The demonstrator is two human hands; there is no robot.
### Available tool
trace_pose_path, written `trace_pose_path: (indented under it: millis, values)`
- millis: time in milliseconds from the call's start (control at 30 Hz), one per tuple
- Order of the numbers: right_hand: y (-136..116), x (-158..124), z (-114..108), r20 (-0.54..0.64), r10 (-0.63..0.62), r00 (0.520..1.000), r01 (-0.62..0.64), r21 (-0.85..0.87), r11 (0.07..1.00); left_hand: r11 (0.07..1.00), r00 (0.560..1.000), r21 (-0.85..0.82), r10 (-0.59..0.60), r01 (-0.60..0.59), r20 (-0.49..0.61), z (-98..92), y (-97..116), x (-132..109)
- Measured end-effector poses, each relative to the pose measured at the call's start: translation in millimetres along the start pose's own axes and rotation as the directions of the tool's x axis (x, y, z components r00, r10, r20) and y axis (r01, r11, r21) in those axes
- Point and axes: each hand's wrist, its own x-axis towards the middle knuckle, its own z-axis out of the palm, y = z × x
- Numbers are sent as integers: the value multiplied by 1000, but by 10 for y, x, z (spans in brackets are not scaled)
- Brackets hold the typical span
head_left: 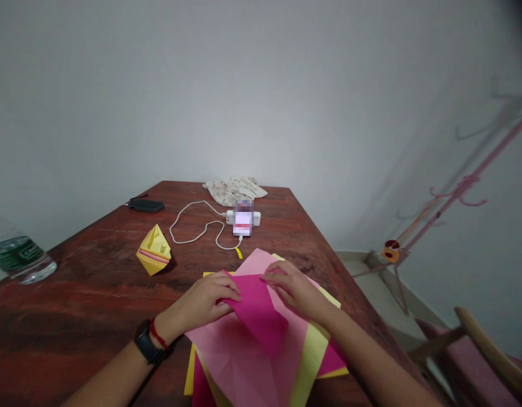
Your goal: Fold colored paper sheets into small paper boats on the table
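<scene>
A folded magenta sheet of paper (pixel 261 314) is held between my two hands over a fanned pile of larger sheets. My left hand (pixel 212 299) is closed on its left edge, thumb below and fingers on top. With fingertips pinched, my right hand (pixel 288 285) grips its upper right corner. Directly under it lies a creased light pink sheet (pixel 248 367), with pale yellow paper (pixel 309 356) and more magenta and yellow sheets beneath. A folded yellow paper piece (pixel 154 251) with pink layers stands to the left of my left hand.
Beyond the papers, a phone (pixel 243 220) leans on a white block with a white cable (pixel 193 242). A cloth (pixel 235 189), a dark case (pixel 146 205) and a plastic bottle (pixel 21 254) are also on the wooden table (pixel 95 305). A chair (pixel 477 350) and pink coat stand (pixel 468 181) are at right.
</scene>
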Motion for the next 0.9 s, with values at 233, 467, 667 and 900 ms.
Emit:
trace_pose_path:
  millis: [233, 467, 667, 900]
  values:
    - [-379, 1, -55, 67, 82, 994, -88, 93, 992, 993, 997, 98, -73, 69, 31, 13, 109, 2]
    - [-605, -28, 63, 190, 91, 978, -69, -120, 990, 992, 995, 101, -83, 77, 53, 81, 211, 11]
    - [-439, -15, 30, 196, 120, 973, -115, -40, 993, 977, 977, 11, -212, 212, 32, 20, 177, 0]
    - [-322, -48, 95, 88, 140, 986, -137, -38, 990, 970, 973, 67, -231, 232, -20, 22, -1, -13]
